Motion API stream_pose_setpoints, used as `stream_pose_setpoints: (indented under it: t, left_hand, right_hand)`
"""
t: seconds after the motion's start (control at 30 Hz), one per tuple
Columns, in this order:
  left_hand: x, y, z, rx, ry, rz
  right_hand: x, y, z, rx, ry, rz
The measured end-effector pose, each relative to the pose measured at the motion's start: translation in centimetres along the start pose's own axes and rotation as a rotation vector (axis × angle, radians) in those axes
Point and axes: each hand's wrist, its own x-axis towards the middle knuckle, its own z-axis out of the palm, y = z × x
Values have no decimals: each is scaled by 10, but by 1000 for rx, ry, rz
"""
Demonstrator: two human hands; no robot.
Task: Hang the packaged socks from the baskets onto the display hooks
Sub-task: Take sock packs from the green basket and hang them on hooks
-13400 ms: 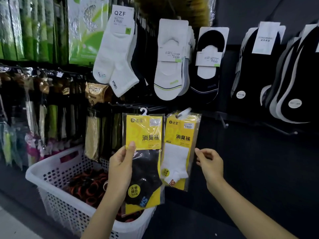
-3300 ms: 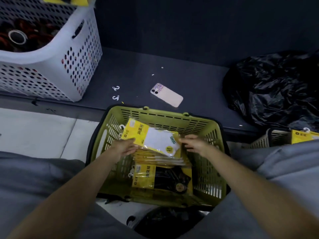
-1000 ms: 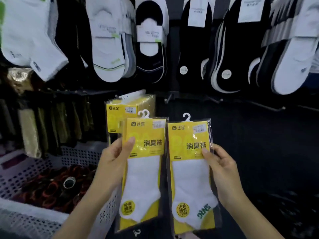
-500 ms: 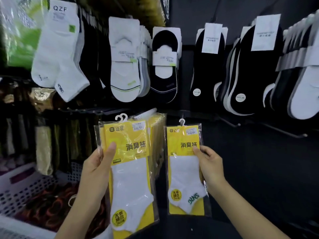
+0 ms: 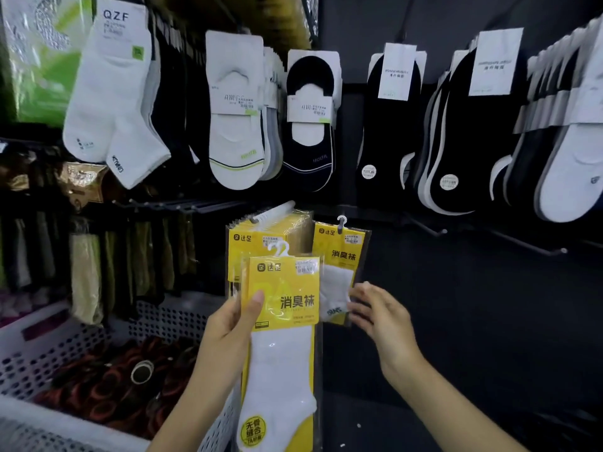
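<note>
My left hand (image 5: 228,331) grips a yellow pack of white socks (image 5: 283,324) by its left edge, thumb on the front; two white hanger tips show at its top. Behind it a row of the same yellow packs (image 5: 261,234) hangs on a display hook. To the right, a single yellow sock pack (image 5: 339,256) hangs from its white hanger on another hook. My right hand (image 5: 381,318) is just beside that pack's lower right corner, fingers loose, fingertips at or near the wrapper.
A white perforated basket (image 5: 39,340) with dark red items stands low on the left. White and black socks (image 5: 235,109) hang in rows above. Bare hooks (image 5: 538,247) stick out of the dark panel on the right.
My right hand has moved its pack up and back onto the hook and loosened its grip. My left hand has shifted its pack right, toward the centre.
</note>
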Motion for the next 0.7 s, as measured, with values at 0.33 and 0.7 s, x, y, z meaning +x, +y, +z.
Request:
stream_pose_setpoints:
  t: [0.33, 0.7]
  left_hand:
    - [-10, -6, 22, -59, -44, -52]
    - [0, 3, -2, 56, 85, 36]
  right_hand:
    - [-48, -6, 4, -14, -233, -73]
    - [-17, -33, -12, -10, -16, -269]
